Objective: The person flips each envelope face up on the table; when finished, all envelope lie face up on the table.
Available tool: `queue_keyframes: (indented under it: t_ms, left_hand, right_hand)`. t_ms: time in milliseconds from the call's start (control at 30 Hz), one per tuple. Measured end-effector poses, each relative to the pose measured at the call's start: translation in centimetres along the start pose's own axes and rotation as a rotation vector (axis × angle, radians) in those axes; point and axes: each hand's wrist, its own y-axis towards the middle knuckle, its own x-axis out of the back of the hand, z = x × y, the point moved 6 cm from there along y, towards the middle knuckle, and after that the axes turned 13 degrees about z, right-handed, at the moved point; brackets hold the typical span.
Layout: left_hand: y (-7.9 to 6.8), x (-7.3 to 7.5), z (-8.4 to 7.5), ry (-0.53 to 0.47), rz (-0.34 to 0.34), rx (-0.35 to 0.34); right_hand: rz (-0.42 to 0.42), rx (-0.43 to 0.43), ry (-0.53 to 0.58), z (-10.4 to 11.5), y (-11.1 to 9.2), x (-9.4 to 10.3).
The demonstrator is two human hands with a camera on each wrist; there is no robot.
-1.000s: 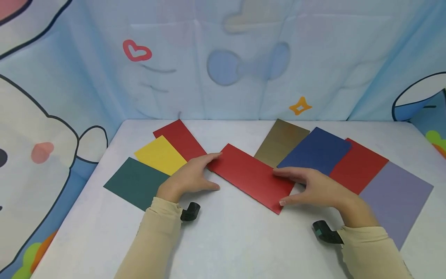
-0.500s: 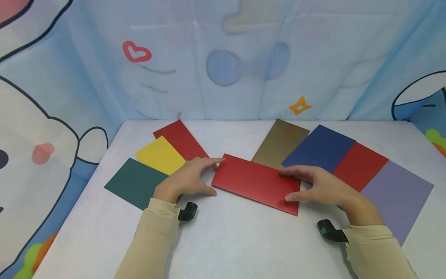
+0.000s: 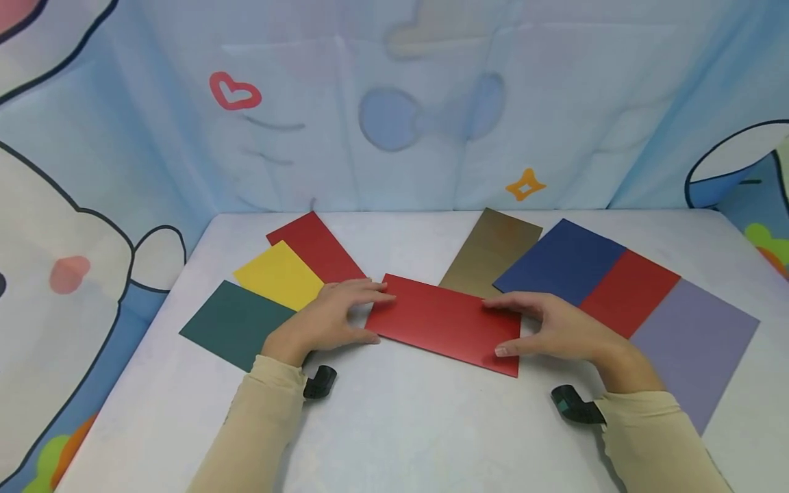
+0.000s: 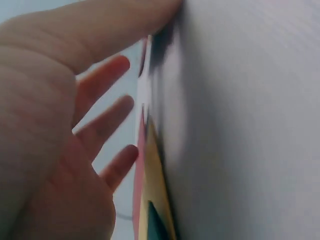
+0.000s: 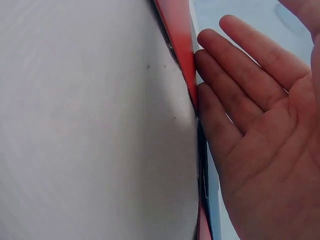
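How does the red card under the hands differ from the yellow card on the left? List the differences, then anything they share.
1. The red card lies whole, top side showing; the yellow card is partly covered by the green card.
2. Both hands, left hand and right hand, touch the red card; nothing touches the yellow card.
Shared: both lie flat on the table.

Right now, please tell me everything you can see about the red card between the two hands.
The red card is a long, flat rectangle, plain and matte like stiff paper, lying on the white table with its right end angled toward the viewer. The left hand touches its left end; the right hand rests on its right end, fingers straight. Its far edge overlaps the gold card.
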Motion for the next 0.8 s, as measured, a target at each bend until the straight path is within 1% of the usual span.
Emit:
queue_keyframes:
  t_ms: [67, 200, 267, 333, 467, 533, 633, 800]
  left_hand:
    - [-0.22, -0.17, 0.15, -0.021, 0.014, 0.016]
    - [-0.58, -0.50, 0.31, -0.068, 0.024, 0.073]
    - [-0.65, -0.58, 0.17, -0.079, 0.023, 0.079]
    - [-0.65, -0.66, -0.11, -0.083, 0.025, 0.051]
    - [-0.61, -0.74, -0.60, -0.108, 0.029, -0.046]
    - [-0.56, -0.76, -0.62, -0.132, 0.032, -0.084]
    - [-0.61, -0.70, -0.51, -0.167, 0.031, -0.104]
    - [-0.72, -0.42, -0.61, -0.197, 0.015, -0.139]
  right_hand:
    - [-0.003, -0.002, -0.009, -0.03, 0.07, -0.02]
    - [-0.012, -0.003, -0.024, -0.07, 0.11, -0.11]
    - [-0.015, -0.004, -0.028, -0.02, 0.08, -0.17]
    - [-0.015, 0.001, -0.027, 0.08, 0.11, -0.26]
    - [-0.010, 0.028, -0.012, 0.40, 0.21, -0.40]
    - [-0.008, 0.050, 0.001, 0.61, 0.22, -0.39]
    - [-0.003, 0.075, 0.022, 0.84, 0.21, -0.32]
    - [0.013, 0.099, 0.041, 0.89, 0.13, -0.22]
